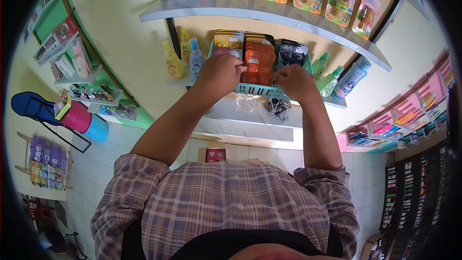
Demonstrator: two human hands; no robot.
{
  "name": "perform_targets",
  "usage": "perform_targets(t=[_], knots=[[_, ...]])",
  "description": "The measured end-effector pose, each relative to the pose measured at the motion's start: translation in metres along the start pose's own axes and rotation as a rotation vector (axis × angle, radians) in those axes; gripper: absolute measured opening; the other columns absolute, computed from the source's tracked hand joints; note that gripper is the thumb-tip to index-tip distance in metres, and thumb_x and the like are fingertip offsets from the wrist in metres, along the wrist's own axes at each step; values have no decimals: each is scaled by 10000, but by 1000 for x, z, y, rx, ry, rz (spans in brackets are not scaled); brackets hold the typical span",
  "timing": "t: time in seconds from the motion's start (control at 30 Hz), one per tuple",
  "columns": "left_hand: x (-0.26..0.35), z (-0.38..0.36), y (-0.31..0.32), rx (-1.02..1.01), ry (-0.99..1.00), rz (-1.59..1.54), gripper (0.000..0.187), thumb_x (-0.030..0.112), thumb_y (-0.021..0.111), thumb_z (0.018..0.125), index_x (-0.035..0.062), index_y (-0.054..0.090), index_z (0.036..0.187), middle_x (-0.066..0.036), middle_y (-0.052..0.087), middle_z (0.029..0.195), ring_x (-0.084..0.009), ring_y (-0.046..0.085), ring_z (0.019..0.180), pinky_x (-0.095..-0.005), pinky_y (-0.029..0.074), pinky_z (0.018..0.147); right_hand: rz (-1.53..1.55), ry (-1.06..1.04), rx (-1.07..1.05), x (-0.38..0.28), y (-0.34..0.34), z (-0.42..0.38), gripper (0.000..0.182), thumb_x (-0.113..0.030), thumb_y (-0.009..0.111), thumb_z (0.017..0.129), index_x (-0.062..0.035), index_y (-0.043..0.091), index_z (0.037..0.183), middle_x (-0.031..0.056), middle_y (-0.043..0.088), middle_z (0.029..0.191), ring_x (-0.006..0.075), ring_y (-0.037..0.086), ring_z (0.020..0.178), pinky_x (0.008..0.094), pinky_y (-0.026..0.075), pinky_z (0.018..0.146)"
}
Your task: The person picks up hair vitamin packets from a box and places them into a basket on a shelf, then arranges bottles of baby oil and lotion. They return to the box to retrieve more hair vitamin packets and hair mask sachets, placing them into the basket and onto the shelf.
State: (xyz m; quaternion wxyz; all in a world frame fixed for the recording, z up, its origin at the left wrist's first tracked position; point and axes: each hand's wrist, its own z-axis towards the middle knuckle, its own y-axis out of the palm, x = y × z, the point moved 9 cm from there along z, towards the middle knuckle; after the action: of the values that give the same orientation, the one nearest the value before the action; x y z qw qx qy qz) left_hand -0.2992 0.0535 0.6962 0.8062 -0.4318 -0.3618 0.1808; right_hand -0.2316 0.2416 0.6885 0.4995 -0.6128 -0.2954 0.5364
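Observation:
A mint-green plastic basket stands on the shelf, holding rows of small packs. In its middle row are orange packs with rounded bumps. My left hand is closed, its thumb and fingertips pinched at the left edge of the front orange pack. At that pack's right edge, my right hand is closed too, fingertips bent inward. Yellow packs and a purple one sit behind my left hand, partly covered by it. Black packs fill the right row, above my right hand.
Yellow and blue spray bottles flank the basket on the left; green bottles and a blue bottle stand right. An upper shelf with carded bottles overhangs it. Below is a lower shelf with a crumpled dark-and-white item.

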Motion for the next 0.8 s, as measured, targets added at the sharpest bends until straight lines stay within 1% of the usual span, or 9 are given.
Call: perform_targets(t=[0.1,0.17,0.23,0.3,0.4,0.53,0.63,0.7,0.8], knots=[[-12,-11,-33,246,92,-175,157,202,645,898,75,734,914,-166,707,917,-357,673,879,-444,533,795,-28,21,-107,-5,3,-8,319,-336,539,898,-109,763,917,184,720,1014,392,648,1038,666,315,1004],[-29,-20,-55,343,14,-149,144,137,626,881,57,721,954,-170,701,990,-355,664,934,-440,526,822,9,25,-122,-1,11,-4,330,-330,524,894,-97,757,907,189,720,1008,395,647,1036,633,330,1018],[-34,-32,-59,329,-12,-167,155,131,637,869,57,718,978,-164,697,970,-346,666,923,-429,525,827,45,26,-138,3,20,-2,340,-325,510,890,-85,750,897,193,719,1002,398,646,1034,601,345,1031],[-32,-44,-53,300,38,-132,193,92,642,876,40,715,1047,-149,694,948,-263,660,752,-362,524,700,38,18,-156,1,23,-2,342,-304,493,883,-76,748,897,193,720,990,386,652,1024,540,380,1030],[-31,-55,-47,283,-9,-148,168,118,644,858,52,704,1000,-151,677,933,-322,667,901,-421,529,800,8,50,-177,-4,17,-7,345,-292,481,877,-71,744,908,192,721,981,375,660,1011,492,417,1007],[-35,-64,-44,254,-25,-158,186,107,660,853,62,678,1032,-135,654,948,-299,655,849,-402,533,757,-85,15,-120,-15,6,-19,373,-314,460,894,-75,745,923,190,723,968,370,671,976,503,433,975],[-23,-89,-55,388,87,-245,202,89,681,843,54,642,1038,-121,609,939,-259,612,762,-367,520,692,-150,-5,71,-19,-12,-39,294,-248,523,909,-46,736,917,196,721,943,370,678,928,475,477,913],[-22,-119,-53,461,253,-257,215,73,700,832,42,607,1024,-114,567,927,-212,540,683,-335,487,634,280,-367,498,-41,-63,-87,158,-124,604,895,-6,705,863,185,721,893,345,688,834,419,516,783],[-54,-164,-28,441,232,-332,178,86,715,833,40,576,934,-94,527,820,-194,484,633,-322,419,569,384,-542,688,-18,-79,-148,60,-6,646,857,22,636,804,151,667,776,268,628,670,331,473,629]])
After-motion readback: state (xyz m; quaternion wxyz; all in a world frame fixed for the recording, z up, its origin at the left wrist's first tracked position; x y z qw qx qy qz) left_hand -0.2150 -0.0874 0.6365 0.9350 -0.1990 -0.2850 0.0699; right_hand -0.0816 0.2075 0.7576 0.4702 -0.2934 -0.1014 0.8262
